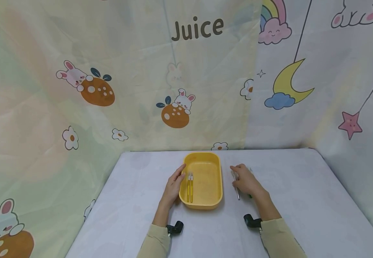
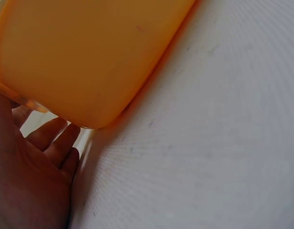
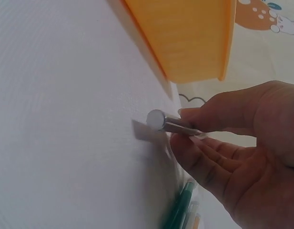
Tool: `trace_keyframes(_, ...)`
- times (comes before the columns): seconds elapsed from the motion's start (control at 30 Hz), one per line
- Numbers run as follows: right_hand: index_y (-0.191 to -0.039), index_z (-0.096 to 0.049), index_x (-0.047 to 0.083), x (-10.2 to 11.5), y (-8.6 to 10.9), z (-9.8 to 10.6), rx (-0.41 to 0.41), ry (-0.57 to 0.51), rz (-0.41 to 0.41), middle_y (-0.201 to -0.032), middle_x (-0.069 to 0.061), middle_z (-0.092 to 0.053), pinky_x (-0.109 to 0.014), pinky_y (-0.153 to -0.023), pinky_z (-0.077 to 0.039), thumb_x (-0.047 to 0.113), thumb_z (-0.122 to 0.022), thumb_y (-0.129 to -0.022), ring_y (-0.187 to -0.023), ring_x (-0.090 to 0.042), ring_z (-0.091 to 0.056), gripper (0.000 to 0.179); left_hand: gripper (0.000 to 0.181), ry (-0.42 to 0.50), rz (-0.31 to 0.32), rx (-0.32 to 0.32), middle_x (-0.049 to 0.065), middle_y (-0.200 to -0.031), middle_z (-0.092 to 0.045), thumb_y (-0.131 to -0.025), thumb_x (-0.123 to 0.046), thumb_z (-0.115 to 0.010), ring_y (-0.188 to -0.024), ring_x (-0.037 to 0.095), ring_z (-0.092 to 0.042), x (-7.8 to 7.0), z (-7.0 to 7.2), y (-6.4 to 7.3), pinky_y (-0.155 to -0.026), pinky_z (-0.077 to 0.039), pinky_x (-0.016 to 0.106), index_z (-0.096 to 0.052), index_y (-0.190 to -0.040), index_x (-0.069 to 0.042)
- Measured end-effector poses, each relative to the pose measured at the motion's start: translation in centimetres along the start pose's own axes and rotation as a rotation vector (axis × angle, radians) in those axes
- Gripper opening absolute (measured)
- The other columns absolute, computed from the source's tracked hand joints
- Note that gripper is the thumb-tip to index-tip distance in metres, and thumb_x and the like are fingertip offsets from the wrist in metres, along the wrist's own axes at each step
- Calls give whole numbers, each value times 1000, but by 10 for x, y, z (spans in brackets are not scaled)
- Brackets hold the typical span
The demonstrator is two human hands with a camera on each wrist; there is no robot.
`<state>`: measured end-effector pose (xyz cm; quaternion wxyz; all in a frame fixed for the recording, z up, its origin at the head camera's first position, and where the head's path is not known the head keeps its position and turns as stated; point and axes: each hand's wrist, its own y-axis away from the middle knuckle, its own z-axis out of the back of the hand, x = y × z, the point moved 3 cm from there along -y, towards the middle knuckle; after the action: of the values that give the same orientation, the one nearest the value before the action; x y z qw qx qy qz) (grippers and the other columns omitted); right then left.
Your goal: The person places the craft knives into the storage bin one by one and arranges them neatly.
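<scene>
A yellow tray [image 1: 219, 179] lies on the white-covered table, with two slim yellow pens [image 1: 190, 188] side by side along its left inner part. My left hand [image 1: 172, 186] rests against the tray's left side, fingers extended along the outer wall. In the left wrist view, several fingertips [image 2: 65, 138] meet the tray's edge. Right of the tray, my right hand [image 1: 247, 181] pinches a thin silver pen [image 3: 170, 123] between thumb and fingers. Its flat round end points towards the right wrist camera. Below that hand lies a green pen [image 3: 180, 205].
Beside the green pen is another slender item [image 3: 192, 215], pale with an orange part, mostly hidden by the right hand in the head view. A printed cloth backdrop [image 1: 135, 71] stands behind the table. White cloth [image 1: 302, 190] covers the tabletop.
</scene>
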<state>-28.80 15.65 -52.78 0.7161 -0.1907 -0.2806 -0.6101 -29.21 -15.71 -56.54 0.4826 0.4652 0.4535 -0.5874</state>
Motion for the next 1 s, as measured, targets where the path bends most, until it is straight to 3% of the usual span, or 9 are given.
trace_keyframes(0.13, -152, -47, -2, 0, 0, 3, -17, -39, 11, -146, -28, -48, -43, -87, -60, -2, -72, -91, -102, -28, -61, 66, 43, 2, -1, 1, -13, -164, -42, -111, -30, -48, -158, 14, -28, 0, 0, -1, -132, -20, 45, -50, -154, -35)
trace_keyframes(0.47, -160, -39, 5, 3, -3, 10, -129, -178, -2, -155, -25, -39, -27, -67, -58, -5, -73, -90, -88, -22, -61, 78, 42, -10, 8, -1, -12, -164, -42, -111, -32, -49, -159, 16, -28, 1, 0, -1, -132, -20, 47, -51, -153, -37)
trace_keyframes(0.67, -160, -38, 5, 3, -3, 12, -162, -222, 14, -157, -25, -37, -25, -68, -58, -6, -72, -90, -96, -25, -61, 78, 43, -9, 9, -2, -11, -164, -42, -111, -30, -49, -158, 16, -28, 1, 0, -1, -132, -20, 47, -51, -154, -35)
trace_keyframes(1.0, -159, -40, 4, 10, 1, 15, -224, -297, 92, -156, -24, -41, -20, -68, -59, -1, -74, -92, -93, -23, -67, 75, 44, -14, 15, -6, -10, -164, -42, -111, -30, -48, -158, 17, -29, -1, 0, 0, -132, -20, 46, -50, -155, -33)
